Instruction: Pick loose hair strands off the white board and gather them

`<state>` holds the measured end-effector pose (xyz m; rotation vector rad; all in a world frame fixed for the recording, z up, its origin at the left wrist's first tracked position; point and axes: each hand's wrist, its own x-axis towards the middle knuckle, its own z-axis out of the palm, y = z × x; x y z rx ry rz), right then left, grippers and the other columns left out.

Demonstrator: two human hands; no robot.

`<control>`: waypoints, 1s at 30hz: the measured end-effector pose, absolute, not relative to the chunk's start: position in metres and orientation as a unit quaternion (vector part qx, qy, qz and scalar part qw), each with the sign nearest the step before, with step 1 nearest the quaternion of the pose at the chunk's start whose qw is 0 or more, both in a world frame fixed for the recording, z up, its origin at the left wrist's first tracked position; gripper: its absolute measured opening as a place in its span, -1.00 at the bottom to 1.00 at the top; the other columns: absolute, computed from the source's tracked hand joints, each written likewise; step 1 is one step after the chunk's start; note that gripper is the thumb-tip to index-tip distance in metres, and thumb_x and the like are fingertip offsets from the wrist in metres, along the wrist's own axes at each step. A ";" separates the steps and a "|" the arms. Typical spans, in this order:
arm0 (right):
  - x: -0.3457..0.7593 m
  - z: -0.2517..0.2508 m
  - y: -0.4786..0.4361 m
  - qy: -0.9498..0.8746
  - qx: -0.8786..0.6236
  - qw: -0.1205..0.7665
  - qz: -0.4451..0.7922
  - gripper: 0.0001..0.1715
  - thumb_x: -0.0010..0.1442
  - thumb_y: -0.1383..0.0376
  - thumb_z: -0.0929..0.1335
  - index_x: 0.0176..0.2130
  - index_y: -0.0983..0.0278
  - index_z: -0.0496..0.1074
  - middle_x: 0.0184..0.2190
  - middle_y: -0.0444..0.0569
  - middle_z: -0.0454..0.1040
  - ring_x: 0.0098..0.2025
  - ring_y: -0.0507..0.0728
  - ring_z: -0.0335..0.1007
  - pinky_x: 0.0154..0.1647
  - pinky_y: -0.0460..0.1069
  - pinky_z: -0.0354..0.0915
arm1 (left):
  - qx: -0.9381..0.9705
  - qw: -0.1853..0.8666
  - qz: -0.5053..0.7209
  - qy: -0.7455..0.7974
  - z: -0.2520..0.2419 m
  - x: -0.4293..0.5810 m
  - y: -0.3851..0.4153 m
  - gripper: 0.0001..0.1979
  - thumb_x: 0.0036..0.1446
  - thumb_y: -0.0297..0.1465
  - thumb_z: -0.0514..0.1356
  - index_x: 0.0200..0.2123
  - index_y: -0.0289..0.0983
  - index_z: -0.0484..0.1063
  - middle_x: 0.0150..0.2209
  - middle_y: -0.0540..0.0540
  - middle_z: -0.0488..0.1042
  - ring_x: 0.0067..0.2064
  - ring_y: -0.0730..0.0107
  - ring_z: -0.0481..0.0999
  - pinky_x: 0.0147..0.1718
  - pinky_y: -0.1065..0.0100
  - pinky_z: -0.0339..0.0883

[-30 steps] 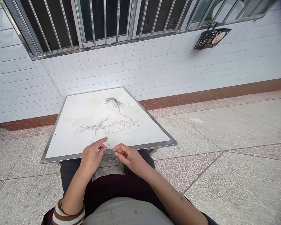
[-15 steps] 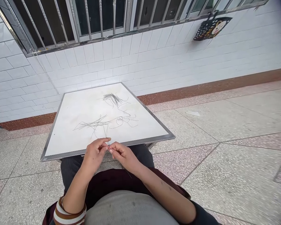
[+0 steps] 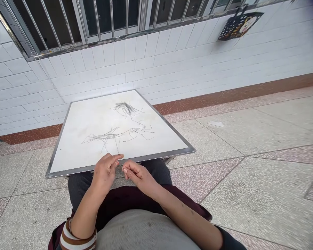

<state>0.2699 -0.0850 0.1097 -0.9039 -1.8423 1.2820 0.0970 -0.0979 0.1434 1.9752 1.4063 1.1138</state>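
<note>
My left hand [image 3: 105,172] is at the near edge of the white-topped table [image 3: 75,152], its index finger stretched along the rim and the other fingers curled. A thin dark wire [image 3: 119,146] runs from the table down behind that finger and appears held there. Just to the right, apart from the left, my right hand [image 3: 138,176] has thumb and index finger pinched together; whatever they hold is too fine to make out. Beyond the hands lie a loose bunch of thin dark wires [image 3: 104,136], some curled wires [image 3: 137,131] and a denser bunch [image 3: 126,108].
The table has a grey metal rim and stands close to a white tiled wall [image 3: 106,74]. Barred windows [image 3: 104,21] are above, with a patterned bag [image 3: 240,26] hanging at the right. My knees are under the near edge. Speckled floor [image 3: 263,187] lies around.
My hands, touching at the fingertips before, have come apart. The right has moved slightly to the right and the left slightly to the left. The wire bunches have stayed put.
</note>
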 end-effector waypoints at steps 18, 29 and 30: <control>0.303 0.106 -0.112 -0.763 -0.358 0.285 0.457 -0.67 0.36 0.16 0.18 -0.40 0.21 0.30 -0.47 -0.13 0.34 -0.42 0.05 0.24 -0.35 -0.05 0.19 | 0.681 0.250 0.413 0.550 0.139 0.082 -0.096 -0.66 0.23 -0.47 0.02 -0.04 -0.16 0.51 -0.38 -0.03 0.35 -0.36 0.42 0.40 -0.32 0.38 0.29; 0.309 0.123 -0.075 -0.731 -0.401 0.336 0.439 -0.72 0.27 0.10 0.28 -0.22 0.19 0.49 -0.30 -0.05 0.51 -0.30 0.10 0.36 -0.26 -0.01 0.27 | 0.616 0.409 0.414 0.531 0.151 0.082 -0.092 -0.62 0.13 -0.48 0.07 -0.02 -0.20 0.51 -0.38 -0.03 0.37 -0.38 0.47 0.38 -0.34 0.39 0.37; 0.301 0.125 -0.074 -0.721 -0.396 0.333 0.461 -0.72 0.26 0.10 0.28 -0.21 0.19 0.49 -0.32 -0.07 0.51 -0.37 0.06 0.33 -0.33 -0.03 0.26 | 0.612 0.417 0.414 0.529 0.152 0.083 -0.092 -0.62 0.12 -0.48 0.07 -0.01 -0.20 0.50 -0.38 -0.02 0.37 -0.38 0.47 0.38 -0.34 0.39 0.36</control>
